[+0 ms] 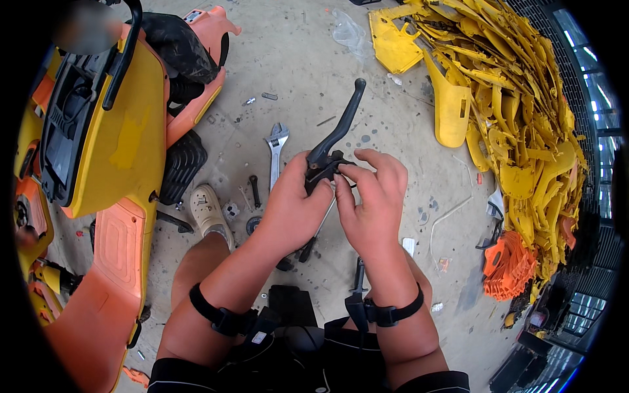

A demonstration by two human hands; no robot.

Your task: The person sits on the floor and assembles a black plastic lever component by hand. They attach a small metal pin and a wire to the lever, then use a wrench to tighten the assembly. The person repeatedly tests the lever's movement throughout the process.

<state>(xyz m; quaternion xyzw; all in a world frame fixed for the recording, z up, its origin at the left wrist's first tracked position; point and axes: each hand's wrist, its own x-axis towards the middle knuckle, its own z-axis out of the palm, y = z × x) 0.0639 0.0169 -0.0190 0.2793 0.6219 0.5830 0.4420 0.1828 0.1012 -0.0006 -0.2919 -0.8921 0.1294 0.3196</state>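
A black brake lever (342, 128) is in my hands, its long curved blade pointing up and away. My left hand (295, 213) is closed around the mount end of the lever. The thumb and index finger of my right hand (373, 206) are pinched together at the lever's black bracket (325, 171); the other fingers are bent and stand apart from it. Whether a small part sits between those fingertips is hidden. Just left of my left hand, an adjustable wrench (276, 154) lies on the floor. A thin metal shaft (325, 217) shows below my hands, partly covered.
A yellow and orange scooter (124, 157) stands close on the left. A large heap of yellow plastic panels (524, 124) fills the right, with stacked orange pieces (511, 265) at its foot. A short black tool (254, 191) and small hardware lie on the concrete floor (262, 59).
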